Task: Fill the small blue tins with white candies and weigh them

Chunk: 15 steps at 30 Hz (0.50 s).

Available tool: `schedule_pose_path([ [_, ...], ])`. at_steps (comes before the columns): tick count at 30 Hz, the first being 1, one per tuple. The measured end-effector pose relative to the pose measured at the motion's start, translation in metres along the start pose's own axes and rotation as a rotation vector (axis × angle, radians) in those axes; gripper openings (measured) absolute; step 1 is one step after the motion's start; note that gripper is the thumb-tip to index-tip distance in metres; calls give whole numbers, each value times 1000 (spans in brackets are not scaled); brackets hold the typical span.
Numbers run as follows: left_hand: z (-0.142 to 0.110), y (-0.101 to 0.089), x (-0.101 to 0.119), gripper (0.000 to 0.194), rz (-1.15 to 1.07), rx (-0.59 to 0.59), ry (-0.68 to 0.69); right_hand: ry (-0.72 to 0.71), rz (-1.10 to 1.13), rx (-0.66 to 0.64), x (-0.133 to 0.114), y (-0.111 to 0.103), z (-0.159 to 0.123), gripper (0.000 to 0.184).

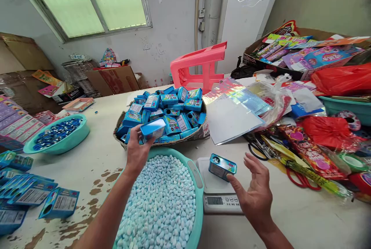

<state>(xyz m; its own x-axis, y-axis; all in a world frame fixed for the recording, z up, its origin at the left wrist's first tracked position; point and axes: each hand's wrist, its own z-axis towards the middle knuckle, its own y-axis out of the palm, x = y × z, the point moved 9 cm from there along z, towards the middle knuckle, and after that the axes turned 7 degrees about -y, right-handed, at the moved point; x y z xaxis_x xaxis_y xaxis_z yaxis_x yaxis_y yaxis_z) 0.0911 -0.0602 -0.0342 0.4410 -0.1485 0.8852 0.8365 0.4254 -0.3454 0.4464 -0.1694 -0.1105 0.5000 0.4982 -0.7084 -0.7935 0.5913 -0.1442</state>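
My left hand (138, 149) grips a small blue tin (153, 129) over the far rim of a teal basin (197, 198) full of pale blue candies (159, 198). Just behind it, a cardboard box (185, 139) is heaped with similar blue tins (171, 124). On a white digital scale (214, 202) lies another tin (222, 167) with a round opening on its top. My right hand (255, 187) is at the right of that tin, fingers spread, its thumb tip beside the tin's right end. Whether the thumb touches it I cannot tell.
At the left sit a teal bowl (84, 131) of shiny blue caps and several blue tins (59, 202). A pink plastic stool (199, 65) stands behind the box. Plastic sheets (233, 117), red-handled scissors (303, 179) and candy packets (311, 150) crowd the right side.
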Motion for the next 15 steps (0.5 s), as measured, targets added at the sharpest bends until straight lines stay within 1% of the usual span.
schedule_pose_path([
  [1, -13, -3, 5, 52, -86, -37, -29, -24, 19, -11, -13, 3, 0, 52],
  [2, -25, -4, 7, 53, -191, -67, -91, -43, 48, -47, -26, 10, -2, 47],
  [3, -37, -4, 5, 54, -312, -92, -186, -59, 83, -104, -39, 20, -4, 43],
  [5, -60, 1, -5, 54, -548, -124, -438, -82, 164, -229, -61, 41, -13, 38],
  [7, -80, 6, -17, 48, -691, -119, -665, -90, 240, -325, -76, 57, -23, 37],
  [8, -88, 6, -21, 45, -726, -110, -739, -87, 271, -359, -81, 64, -28, 37],
  [10, -100, 5, -25, 40, -760, -92, -805, -76, 322, -407, -87, 71, -36, 37],
  [12, -111, 4, -25, 40, -764, -111, -825, -51, 356, -441, -91, 74, -42, 39],
  [13, -117, 4, -24, 41, -755, -124, -824, -19, 376, -457, -92, 75, -45, 41],
  [15, -131, 2, -20, 45, -732, -114, -775, 107, 443, -503, -94, 80, -52, 45],
])
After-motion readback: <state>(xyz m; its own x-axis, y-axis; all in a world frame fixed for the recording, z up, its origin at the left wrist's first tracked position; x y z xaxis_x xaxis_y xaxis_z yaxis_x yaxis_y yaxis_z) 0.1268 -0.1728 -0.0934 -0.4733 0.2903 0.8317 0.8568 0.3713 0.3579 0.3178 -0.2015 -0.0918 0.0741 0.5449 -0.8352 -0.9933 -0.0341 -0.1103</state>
